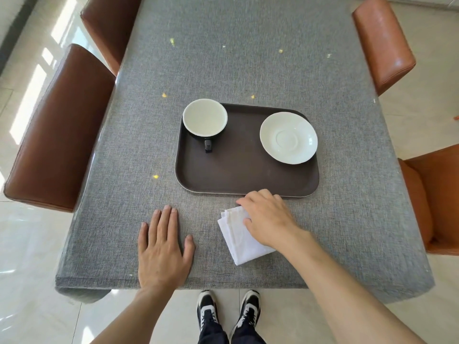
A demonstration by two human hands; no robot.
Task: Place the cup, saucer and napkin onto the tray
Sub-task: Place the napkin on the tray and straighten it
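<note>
A dark brown tray (246, 175) lies on the grey tablecloth. In its far left corner stands a cup (205, 117), black outside and white inside, with its handle toward me. A white saucer (288, 138) rests at the tray's far right. A folded white napkin (242, 238) lies on the cloth just in front of the tray's near edge. My right hand (267, 217) is on the napkin's far end, thumb and fingers closing on it. My left hand (164, 247) lies flat on the cloth to the left, fingers together, holding nothing.
Brown leather chairs (59, 135) stand along the table's left side and orange ones (382, 43) along the right. The table's near edge (173, 285) is right below my left wrist. My feet show on the tiled floor beneath.
</note>
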